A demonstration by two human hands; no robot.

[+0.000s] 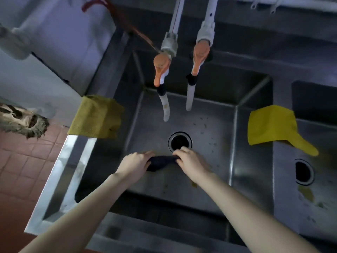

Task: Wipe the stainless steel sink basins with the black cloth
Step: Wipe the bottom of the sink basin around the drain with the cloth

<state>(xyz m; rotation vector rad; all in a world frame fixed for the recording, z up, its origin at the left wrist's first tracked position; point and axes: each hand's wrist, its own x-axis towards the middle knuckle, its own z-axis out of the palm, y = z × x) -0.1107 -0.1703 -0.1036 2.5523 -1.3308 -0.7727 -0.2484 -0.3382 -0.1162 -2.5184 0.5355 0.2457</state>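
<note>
Two bare forearms reach down from the bottom edge into the left basin (pixel 209 125) of a stainless steel sink, where a person's hands meet over a black cloth (pixel 160 162). The left hand (pixel 135 160) grips one end of the cloth, fingers curled over the bunched fabric, while the right hand (pixel 189 161) pinches the other end, knuckles up. The cloth is drawn into a short dark band between them and lies on the basin floor just in front of the round drain (pixel 180 141). Specks and brownish smears dot the steel around the drain and toward the basin's right wall. Two white taps with orange levers, the left tap (pixel 161 70) and the right tap (pixel 198 53), hang over the back of the basin, spouts pointing down. An olive cloth (pixel 96 116) is draped over the sink's left rim. A brighter yellow cloth (pixel 269 125) lies over the divider between this basin and the right basin (pixel 291 179), with one corner trailing into the latter. The right basin has its own dark drain hole (pixel 303 171), with yellowish stains on the steel nearer the camera. Beyond the sink's left edge a red tiled floor (pixel 16 161) shows, with a grey, frayed mop head (pixel 23 119) by the pale wall above it.
</note>
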